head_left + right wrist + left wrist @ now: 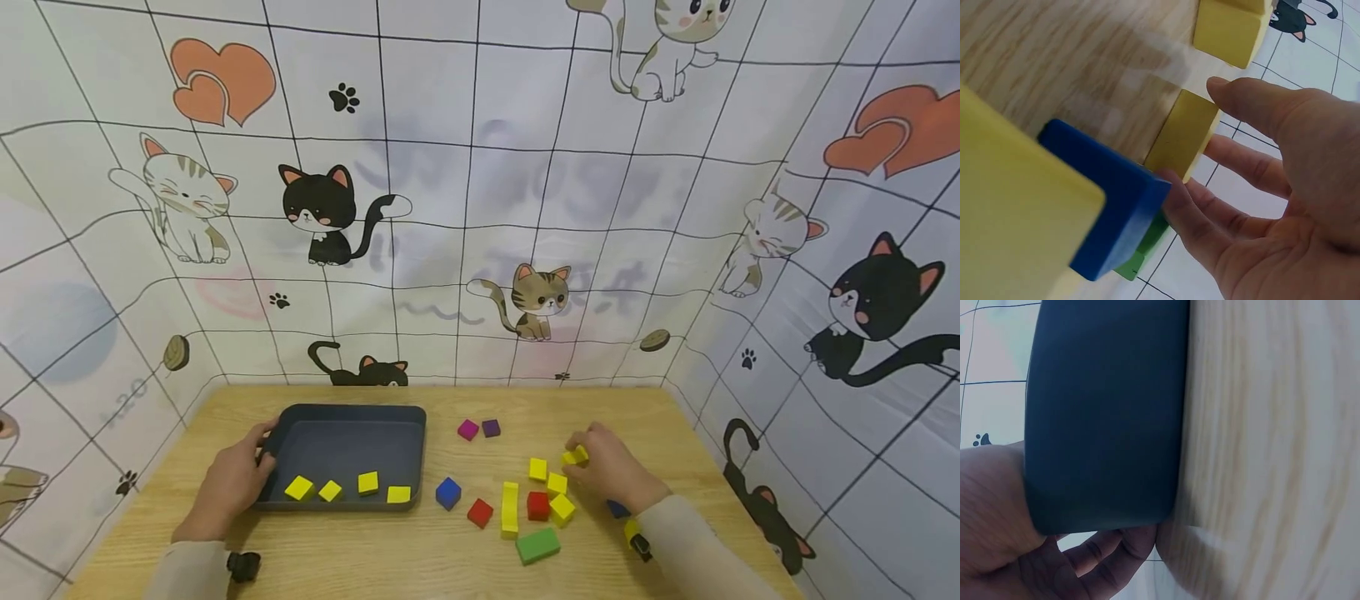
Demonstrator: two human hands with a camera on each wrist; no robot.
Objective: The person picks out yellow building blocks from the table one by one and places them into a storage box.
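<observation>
My left hand [228, 482] grips the left edge of a dark grey tray [345, 450]. In the left wrist view the tray's side [1107, 419] covers part of that hand, its fingers bent behind the tray. Several yellow blocks [299, 488] lie along the tray's near side. On the table to the right, my right hand [609, 468] pinches a yellow block [576, 456]. The right wrist view has the thumb at one end of this yellow block [1183, 134] and fingertips at the other. A blue block [1110, 194] sits close by there.
Magenta [468, 429] and purple [491, 427] cubes lie at the back. Between tray and right hand are a blue cube [448, 493], red blocks [537, 506], a yellow bar [509, 510], yellow cubes [562, 510] and a green block [537, 546]. Another yellow block [632, 533] lies by the right sleeve.
</observation>
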